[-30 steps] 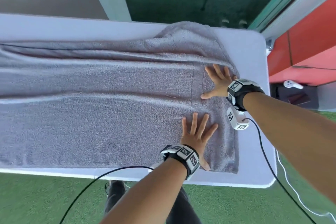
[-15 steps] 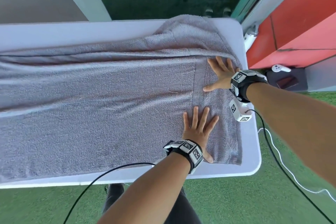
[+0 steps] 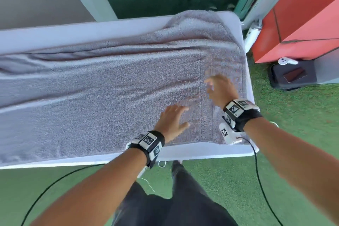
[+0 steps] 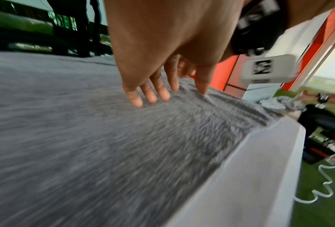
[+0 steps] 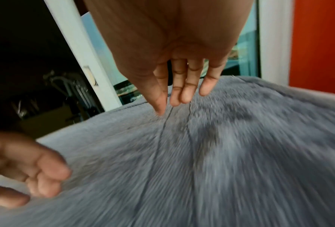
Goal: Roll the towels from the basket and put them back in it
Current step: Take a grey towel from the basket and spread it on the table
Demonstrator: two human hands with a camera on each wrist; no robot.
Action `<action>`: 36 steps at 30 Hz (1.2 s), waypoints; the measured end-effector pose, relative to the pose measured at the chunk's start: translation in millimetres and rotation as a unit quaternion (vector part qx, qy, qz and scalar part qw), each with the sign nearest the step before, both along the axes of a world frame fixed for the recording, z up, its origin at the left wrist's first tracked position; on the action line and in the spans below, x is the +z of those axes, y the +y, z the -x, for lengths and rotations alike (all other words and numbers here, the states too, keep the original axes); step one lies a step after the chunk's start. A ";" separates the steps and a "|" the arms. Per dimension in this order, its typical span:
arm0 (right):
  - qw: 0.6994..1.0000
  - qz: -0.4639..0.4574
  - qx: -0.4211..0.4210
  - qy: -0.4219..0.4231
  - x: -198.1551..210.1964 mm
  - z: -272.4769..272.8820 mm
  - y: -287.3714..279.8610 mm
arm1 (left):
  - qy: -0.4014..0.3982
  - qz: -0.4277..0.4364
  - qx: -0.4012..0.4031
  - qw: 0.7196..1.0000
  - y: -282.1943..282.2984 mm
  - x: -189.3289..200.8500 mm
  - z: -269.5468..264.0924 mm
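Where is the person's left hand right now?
In the head view, the left hand is over the near right part of the flat grey terry towel, left of the right hand.

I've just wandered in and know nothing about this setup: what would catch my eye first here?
A big grey towel lies spread almost the whole length of a white table. At its right end the left hand and right hand, fingers straight, are over it, each wrist strapped with a black-and-white marker band. Right of the table stands a bright red cabinet on green turf.
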State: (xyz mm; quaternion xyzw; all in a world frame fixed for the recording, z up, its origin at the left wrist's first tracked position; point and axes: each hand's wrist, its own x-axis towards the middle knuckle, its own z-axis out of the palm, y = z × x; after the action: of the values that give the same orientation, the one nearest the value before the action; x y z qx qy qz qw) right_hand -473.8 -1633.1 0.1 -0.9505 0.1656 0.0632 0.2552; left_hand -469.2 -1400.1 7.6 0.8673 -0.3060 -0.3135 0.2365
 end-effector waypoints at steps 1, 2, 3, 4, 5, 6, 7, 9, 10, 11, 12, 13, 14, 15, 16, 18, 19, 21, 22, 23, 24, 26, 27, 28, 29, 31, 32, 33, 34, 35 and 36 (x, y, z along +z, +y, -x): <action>0.999 -0.035 -0.003 0.012 -2.8 23.9 10.8 | -0.005 -0.017 0.011 1.000 32.6 0.4 0.4; 0.998 -0.060 -0.003 0.035 -6.6 48.0 19.5 | -0.006 -0.033 0.017 0.999 63.1 0.1 2.0; 0.996 -0.073 0.001 0.054 -10.5 72.4 26.4 | -0.008 -0.047 0.026 0.999 92.0 1.4 5.9; 0.995 -0.075 0.004 0.066 -13.4 94.5 31.6 | -0.011 -0.059 0.038 0.997 118.5 1.1 10.3; 0.995 -0.072 0.006 0.071 -14.8 114.8 35.3 | -0.013 -0.075 0.046 0.996 141.8 1.6 15.2; 0.995 -0.064 0.008 0.077 -15.8 133.1 37.9 | -0.014 -0.098 0.046 0.994 162.6 1.7 20.9; 0.995 -0.051 0.013 0.086 -16.8 149.1 39.2 | -0.018 -0.119 0.039 0.992 180.9 1.0 26.3; 0.995 -0.018 0.027 0.091 -21.8 171.9 38.6 | -0.036 -0.143 0.039 0.988 210.7 -4.4 34.2; 0.996 -0.012 0.030 0.083 -25.7 179.3 36.8 | -0.050 -0.143 0.048 0.987 220.9 -9.2 36.9; 0.997 -0.007 0.028 0.076 -27.2 183.9 35.9 | -0.066 -0.138 0.058 0.986 227.6 -13.5 39.2; 0.998 -0.005 0.027 0.065 -30.2 186.2 34.3 | -0.081 -0.131 0.068 0.986 231.3 -17.1 40.0; 0.998 0.002 0.027 0.059 -30.5 187.0 34.1 | -0.097 -0.126 0.074 0.985 232.8 -19.6 41.3; 0.998 0.004 0.030 0.053 -30.1 187.1 34.5 | -0.118 -0.119 0.077 0.983 233.3 -22.3 42.9; 0.998 0.009 0.031 0.050 -27.9 186.0 36.0 | -0.138 -0.114 0.081 0.980 232.4 -22.6 44.3; 0.998 0.018 0.034 0.044 -26.8 184.5 36.9 | -0.153 -0.111 0.086 0.978 231.3 -23.1 44.9; 0.997 0.038 0.042 0.045 -22.4 182.1 39.4 | -0.172 -0.113 0.100 0.974 228.2 -23.5 45.6; 0.996 0.049 0.048 0.052 -20.0 180.1 40.5 | -0.181 -0.113 0.108 0.971 226.0 -22.7 45.6; 0.994 0.062 0.061 0.072 -15.8 174.5 43.4 | -0.192 -0.108 0.123 0.968 222.0 -21.4 44.6; 0.992 0.062 0.066 0.082 -14.3 171.7 45.5 | -0.192 -0.108 0.129 0.967 220.0 -21.4 44.4; 0.991 0.060 0.067 0.095 -12.7 168.8 48.1 | -0.192 -0.107 0.135 0.966 218.1 -20.9 44.5; 0.991 0.061 0.063 0.105 -12.0 166.2 50.1 | -0.190 -0.103 0.142 0.966 216.7 -21.2 44.0; 0.989 0.063 0.049 0.127 -10.8 162.9 53.0 | -0.182 -0.096 0.155 0.966 212.6 -20.0 41.7; 0.988 0.062 0.041 0.135 -10.2 162.1 54.1 | -0.173 -0.097 0.161 0.967 210.6 -18.0 39.6; 0.988 0.057 0.031 0.138 -9.7 161.6 54.2 | -0.165 -0.097 0.164 0.968 209.2 -15.9 37.3; 0.989 0.049 0.022 0.140 -7.8 163.4 54.1 | -0.161 -0.095 0.162 0.969 208.9 -13.4 36.9; 0.989 0.038 0.007 0.140 -2.0 170.5 51.9 | -0.176 -0.079 0.143 0.971 210.1 -7.0 37.6; 0.990 0.034 0.002 0.138 -0.1 176.8 49.7 | -0.176 -0.069 0.130 0.973 212.4 -4.4 39.6; 0.990 0.030 -0.001 0.136 1.6 185.2 47.9 | -0.170 -0.063 0.116 0.976 216.4 -4.1 42.3; 0.990 0.029 -0.003 0.134 3.5 194.2 46.2 | -0.163 -0.062 0.100 0.980 220.9 -4.9 45.0; 0.991 0.031 -0.006 0.133 5.2 204.1 45.7 | -0.152 -0.066 0.082 0.983 225.8 -6.6 48.0; 0.990 0.033 -0.009 0.137 5.2 213.8 45.7 | -0.134 -0.074 0.066 0.986 230.0 -7.9 50.8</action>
State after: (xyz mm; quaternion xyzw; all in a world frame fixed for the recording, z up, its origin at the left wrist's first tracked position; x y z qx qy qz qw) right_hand -687.6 -1587.4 5.3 -0.9391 0.2100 0.1850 0.1995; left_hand -520.0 -1170.1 -0.3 0.9347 -0.2530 -0.2002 0.1488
